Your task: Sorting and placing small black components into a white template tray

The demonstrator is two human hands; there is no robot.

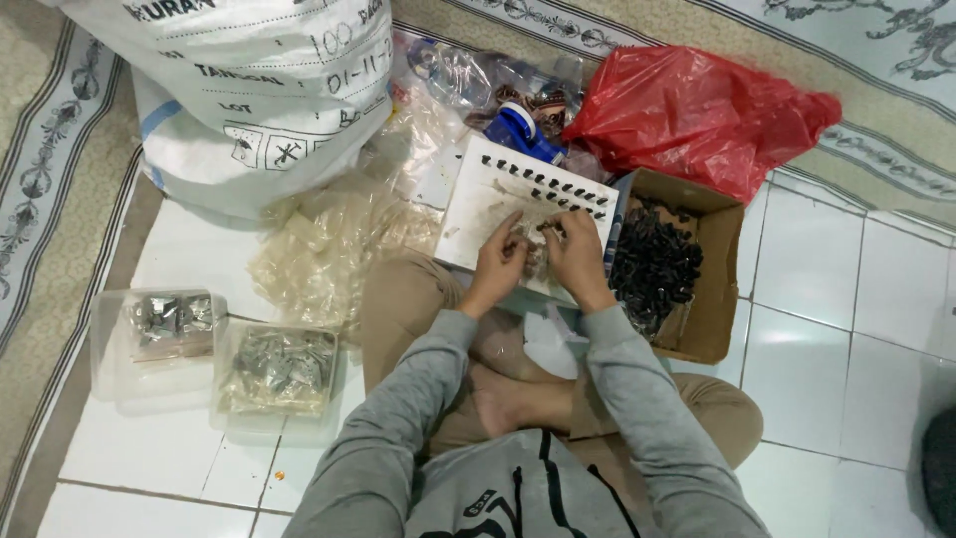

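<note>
At the far left, on the white tiled floor [846, 299], two clear plastic tubs sit side by side: the left tub [159, 344] holds a small heap of silvery metal pieces, and the right tub [279, 379] holds a fuller layer of the same kind of pieces. Behind them leans a large white woven sack [249, 90], and against its foot lies a loose pile of empty clear plastic bags [339, 239]. In the middle, a white board [478, 204] rests tilted on the seated person's knee, with a row of small dark pieces stuck along its upper edge. The left hand [501, 261] and the right hand [575, 254] meet over the lower part of the board, fingers pinched together around a small dark piece [546, 228] held between them; how tightly each hand grips it cannot be told. Behind the board lie a clear plastic bottle [458, 75] and a blue-and-white object [523, 130]. To the right, touching the board's edge, an open cardboard box [712, 289] holds a heap of small black parts [652, 269]. Behind the box sits a bulging red plastic bag [697, 110].
</note>
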